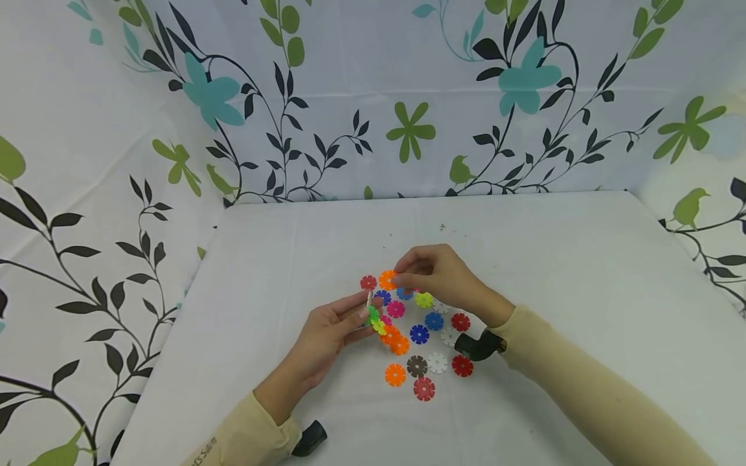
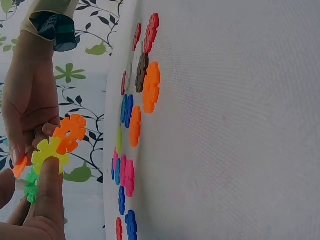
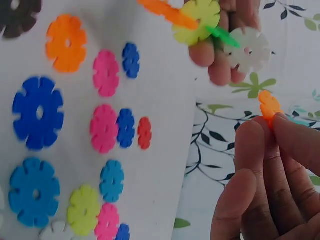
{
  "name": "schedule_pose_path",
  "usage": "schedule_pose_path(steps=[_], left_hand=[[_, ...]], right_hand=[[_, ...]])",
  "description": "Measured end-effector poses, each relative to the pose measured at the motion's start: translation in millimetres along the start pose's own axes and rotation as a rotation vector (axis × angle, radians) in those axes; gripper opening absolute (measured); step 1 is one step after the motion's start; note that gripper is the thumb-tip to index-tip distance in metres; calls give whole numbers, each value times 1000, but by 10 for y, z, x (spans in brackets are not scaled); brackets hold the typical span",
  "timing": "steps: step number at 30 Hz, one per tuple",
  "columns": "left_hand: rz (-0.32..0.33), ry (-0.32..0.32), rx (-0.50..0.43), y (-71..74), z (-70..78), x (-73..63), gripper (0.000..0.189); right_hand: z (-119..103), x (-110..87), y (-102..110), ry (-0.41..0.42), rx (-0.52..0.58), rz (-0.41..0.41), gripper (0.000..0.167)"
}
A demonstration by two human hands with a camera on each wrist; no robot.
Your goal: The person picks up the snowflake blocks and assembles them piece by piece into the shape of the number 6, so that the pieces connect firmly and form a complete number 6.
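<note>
Above the table, my left hand (image 1: 323, 336) grips a short chain of notched plastic discs slotted together. It has a white disc (image 3: 252, 50), a green disc (image 2: 31, 186), a yellow disc (image 3: 197, 21) and an orange disc (image 2: 70, 133). The left fingers pinch around its green and yellow part. Close by, on the far right side of the chain, my right hand (image 1: 443, 275) pinches a separate orange disc (image 3: 270, 104) between thumb and fingertips. That disc is held up, apart from the chain.
Several loose notched discs lie flat on the white table (image 1: 280, 246) beneath and in front of the hands, among them a brown disc (image 1: 416, 366), a blue disc (image 1: 419, 334) and a red disc (image 1: 462, 366). A leaf-patterned cloth (image 1: 350, 97) hangs behind the table.
</note>
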State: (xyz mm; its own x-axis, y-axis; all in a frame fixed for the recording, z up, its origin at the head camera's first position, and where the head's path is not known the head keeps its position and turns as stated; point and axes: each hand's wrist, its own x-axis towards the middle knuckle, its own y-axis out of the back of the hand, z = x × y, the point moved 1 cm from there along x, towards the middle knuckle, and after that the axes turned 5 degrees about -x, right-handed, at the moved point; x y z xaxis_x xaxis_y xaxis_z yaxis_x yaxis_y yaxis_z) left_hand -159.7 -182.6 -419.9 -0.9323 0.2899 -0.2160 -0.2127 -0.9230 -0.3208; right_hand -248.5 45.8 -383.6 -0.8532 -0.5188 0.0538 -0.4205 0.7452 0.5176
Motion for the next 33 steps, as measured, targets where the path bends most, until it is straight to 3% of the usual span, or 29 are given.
schedule_pose_path(steps=[15, 33], left_hand=[[-15, -33, 101, -21, 23, -14, 47], [25, -62, 258, -46, 97, -53, 42]], right_hand=[[-149, -38, -139, 7, 59, -11, 13], [-277, -82, -197, 120, -183, 35, 8]])
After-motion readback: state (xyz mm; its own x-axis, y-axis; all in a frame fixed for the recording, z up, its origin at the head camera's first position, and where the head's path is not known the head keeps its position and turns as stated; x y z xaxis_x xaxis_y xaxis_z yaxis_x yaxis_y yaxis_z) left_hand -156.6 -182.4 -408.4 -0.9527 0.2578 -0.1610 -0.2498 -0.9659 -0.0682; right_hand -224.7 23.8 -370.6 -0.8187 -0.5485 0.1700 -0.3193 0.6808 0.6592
